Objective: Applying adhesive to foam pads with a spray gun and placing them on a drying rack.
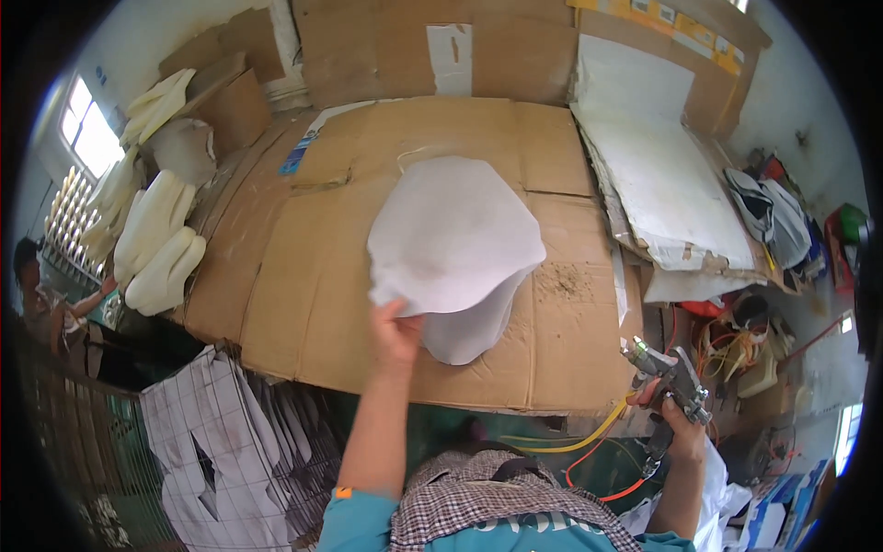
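Observation:
On the cardboard-covered table [303, 285] lie pale grey-white sheet pieces [455, 225] with rounded outlines, the upper one overlapping another [471, 333] below it. My left hand [397, 336] pinches the near left edge of the upper piece, fingers closed on it. Off the table's right front corner, my right hand [679, 425] is wrapped round the handle of a metal spray gun [676, 379]. A yellow hose [589, 440] and an orange hose [625, 492] run near the gun.
Cream foam shapes [156, 230] are piled at the left. A wire rack [221, 451] holding several flat pale pieces stands at the lower left. White-covered cardboard [671, 175] lies at the right, with bags [777, 216] beyond. Another person [60, 313] is at the far left.

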{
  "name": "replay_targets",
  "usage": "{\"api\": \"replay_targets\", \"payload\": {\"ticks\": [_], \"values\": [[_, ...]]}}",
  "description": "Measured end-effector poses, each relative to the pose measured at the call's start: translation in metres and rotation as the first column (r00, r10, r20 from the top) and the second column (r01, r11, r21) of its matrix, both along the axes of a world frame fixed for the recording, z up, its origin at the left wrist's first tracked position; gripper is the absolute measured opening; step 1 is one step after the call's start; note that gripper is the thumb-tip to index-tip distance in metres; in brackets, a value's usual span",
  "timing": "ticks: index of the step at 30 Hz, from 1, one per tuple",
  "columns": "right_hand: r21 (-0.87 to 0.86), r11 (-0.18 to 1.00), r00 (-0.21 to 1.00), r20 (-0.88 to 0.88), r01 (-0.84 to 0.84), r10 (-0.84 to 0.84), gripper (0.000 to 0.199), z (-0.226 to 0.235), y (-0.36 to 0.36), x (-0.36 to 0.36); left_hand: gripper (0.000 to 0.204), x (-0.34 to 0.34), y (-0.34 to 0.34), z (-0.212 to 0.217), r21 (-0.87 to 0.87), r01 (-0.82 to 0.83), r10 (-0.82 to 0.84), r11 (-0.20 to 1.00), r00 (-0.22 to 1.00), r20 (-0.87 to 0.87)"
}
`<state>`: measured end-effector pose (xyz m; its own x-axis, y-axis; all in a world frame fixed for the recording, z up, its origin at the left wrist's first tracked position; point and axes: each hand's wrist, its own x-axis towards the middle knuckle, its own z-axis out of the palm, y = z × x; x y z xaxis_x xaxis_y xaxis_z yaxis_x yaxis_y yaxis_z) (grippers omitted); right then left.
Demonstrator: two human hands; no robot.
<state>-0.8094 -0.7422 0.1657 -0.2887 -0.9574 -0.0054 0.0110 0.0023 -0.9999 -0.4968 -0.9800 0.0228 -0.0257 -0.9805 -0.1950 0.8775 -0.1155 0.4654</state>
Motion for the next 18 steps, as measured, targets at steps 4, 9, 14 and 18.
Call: {"api": "replay_targets", "payload": {"ticks": [4, 9, 14, 18], "values": [[0.015, 1.0, 0.999, 0.043, 0.002, -0.003, 0.048, 0.005, 0.013, 0.009, 0.042, 0.084, 0.039, 0.099, -0.227, -0.079, 0.046, 0.971, 0.988, -0.146], [-0.009, 0.999, 0.998, -0.054, -0.038, 0.037, 0.051, 0.005, 0.015, 0.025, 0.038, 0.147, 0.086, 0.144, -0.402, -0.312, 0.403, 0.861, 0.901, 0.164], [0.028, 0.967, 0.964, -0.086, 0.253, -0.25, 0.046, 0.004, 0.027, 0.026, 0.029, 0.149, 0.125, 0.156, -0.728, -0.287, 0.765, 0.622, 0.025, 0.644], [0.063, 0.998, 0.994, -0.103, 0.03, -0.023, 0.055, 0.018, 0.053, 0.028, 0.03, 0.171, 0.146, 0.162, -0.636, -0.192, 0.623, 0.747, -0.13, 0.771]]}}
